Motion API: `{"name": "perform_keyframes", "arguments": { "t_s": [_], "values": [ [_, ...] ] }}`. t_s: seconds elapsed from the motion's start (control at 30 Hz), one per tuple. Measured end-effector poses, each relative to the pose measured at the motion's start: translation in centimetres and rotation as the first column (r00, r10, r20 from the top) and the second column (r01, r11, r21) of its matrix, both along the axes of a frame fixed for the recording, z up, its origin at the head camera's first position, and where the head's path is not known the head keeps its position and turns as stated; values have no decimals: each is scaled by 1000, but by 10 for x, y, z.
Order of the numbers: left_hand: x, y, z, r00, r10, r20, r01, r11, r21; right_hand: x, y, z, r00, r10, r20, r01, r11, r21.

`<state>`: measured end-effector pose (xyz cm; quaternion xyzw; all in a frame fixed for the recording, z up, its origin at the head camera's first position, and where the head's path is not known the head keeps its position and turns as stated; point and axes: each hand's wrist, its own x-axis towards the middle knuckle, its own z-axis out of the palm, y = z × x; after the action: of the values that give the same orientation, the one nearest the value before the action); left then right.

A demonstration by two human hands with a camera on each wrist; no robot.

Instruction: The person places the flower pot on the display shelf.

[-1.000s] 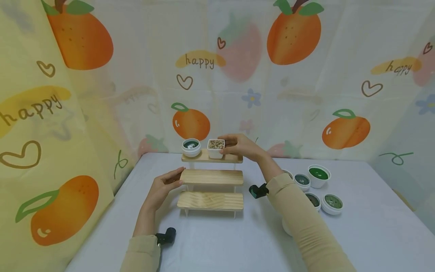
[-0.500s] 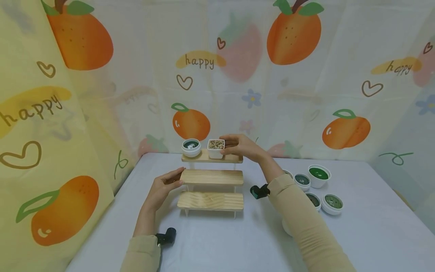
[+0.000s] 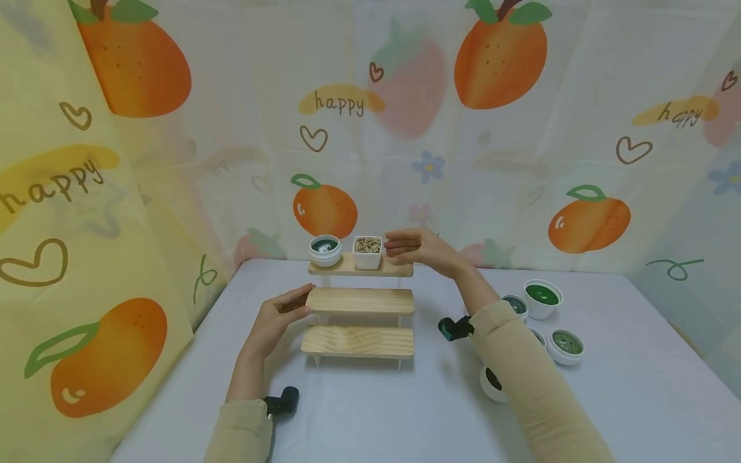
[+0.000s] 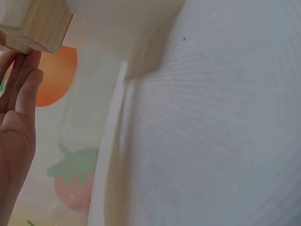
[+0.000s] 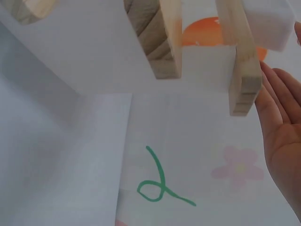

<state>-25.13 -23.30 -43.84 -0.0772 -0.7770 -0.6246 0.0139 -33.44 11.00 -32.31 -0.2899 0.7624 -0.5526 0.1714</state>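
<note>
Pot [image 3: 367,253] on Top Shelf [image 3: 347,262]

Square, white and filled with pale speckled bits, it stands upright by a round bowl [image 3: 325,251]. The right hand [image 3: 425,249] is just beside it, grip loose and apart; the left hand [image 3: 276,321] touches the middle shelf [image 3: 360,301] with straight fingers. More bowls [image 3: 566,348] sit on the bench [image 3: 417,411].

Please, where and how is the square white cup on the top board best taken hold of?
Grip the square white cup by its front and back walls, probably coming from the right. It stands upright with a flat front wall; the round white bowl sits close on its left, while on its right the top board holds no other vessel.
</note>
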Motion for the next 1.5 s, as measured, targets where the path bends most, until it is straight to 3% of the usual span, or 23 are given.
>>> {"name": "perform_keyframes", "arguments": {
  "t_s": [0.57, 0.73, 0.93, 1.5],
  "values": [
    [0, 0, -1, 1000, 8, 1, -8, 1000, -9, 11, 49, -13, 998, -61, -30, 62, 998, 23],
    [0, 0, 0, 1000, 1, -4, -1, 1000, -2, 21, 64, -14, 994, -103, -37, 105, 993, 44],
    [-1, -1, 1, 1000, -3, 1, 3, 1000, 4, 34, 83, -15, 994, -91, -61, 93, 995, 26],
    [-1, 0, 0, 1000, 12, 16, -12, 1000, -9, 79, 141, -34, 984, -150, -94, 155, 987, 50]
  ]
}}
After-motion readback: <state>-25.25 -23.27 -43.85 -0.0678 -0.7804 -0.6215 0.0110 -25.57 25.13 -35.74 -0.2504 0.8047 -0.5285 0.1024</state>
